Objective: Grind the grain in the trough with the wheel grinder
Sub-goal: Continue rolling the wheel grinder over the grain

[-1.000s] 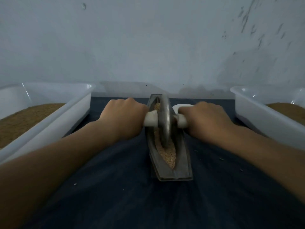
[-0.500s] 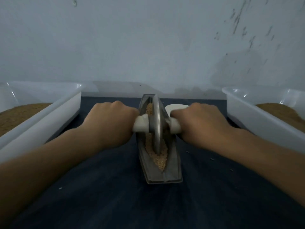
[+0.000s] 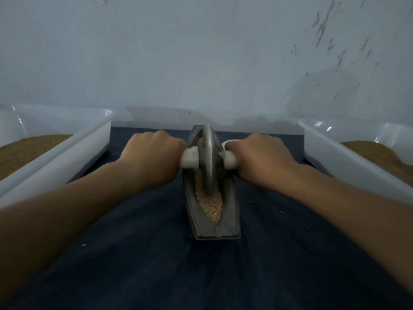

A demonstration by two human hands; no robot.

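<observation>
In the head view, the left hand (image 3: 154, 157) grips one end of the white handle (image 3: 189, 158) and the right hand (image 3: 259, 159) grips the other end, both clenched around it. The wheel grinder (image 3: 209, 157) stands upright in the narrow trough (image 3: 228, 222), which lies on the dark table (image 3: 156, 253) between the left tray (image 3: 73, 151) and the right tray (image 3: 339, 151). The grain (image 3: 211, 204) is in the trough, heaped mostly at the near end. To grind well, I think both hands should press down equally, so the wheel does not tilt, and roll it along the whole trough to reach this heap without pushing grain over the edge.
</observation>
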